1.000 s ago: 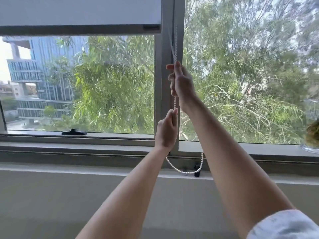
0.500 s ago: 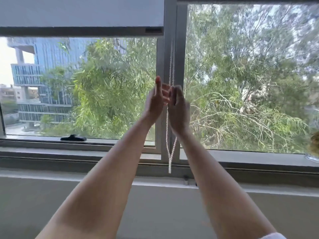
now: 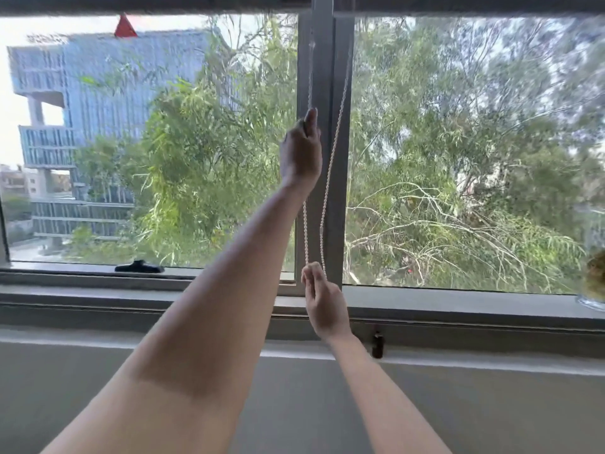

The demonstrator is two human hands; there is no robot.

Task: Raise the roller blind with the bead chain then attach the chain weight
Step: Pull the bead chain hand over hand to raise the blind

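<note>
The white bead chain [image 3: 330,165] hangs as two strands in front of the grey window mullion [image 3: 340,224]. My left hand [image 3: 301,152] is raised high and closed around the left strand. My right hand [image 3: 322,299] sits lower, near the sill, with its fingers pinched on the bottom of the chain loop. Only the dark bottom edge of the roller blind [image 3: 147,4] shows, along the top of the view. A small dark chain weight [image 3: 377,345] sits against the wall just below the sill, right of my right wrist.
A black window handle [image 3: 139,267] lies on the left frame's lower rail. A glass vessel with something yellow [image 3: 594,283] stands on the sill [image 3: 458,306] at the far right. A pale ledge and wall run below the window.
The blind's bottom bar has gone up to the top of the view. My left hand climbed high on the chain while my right hand dropped low with the loop.
</note>
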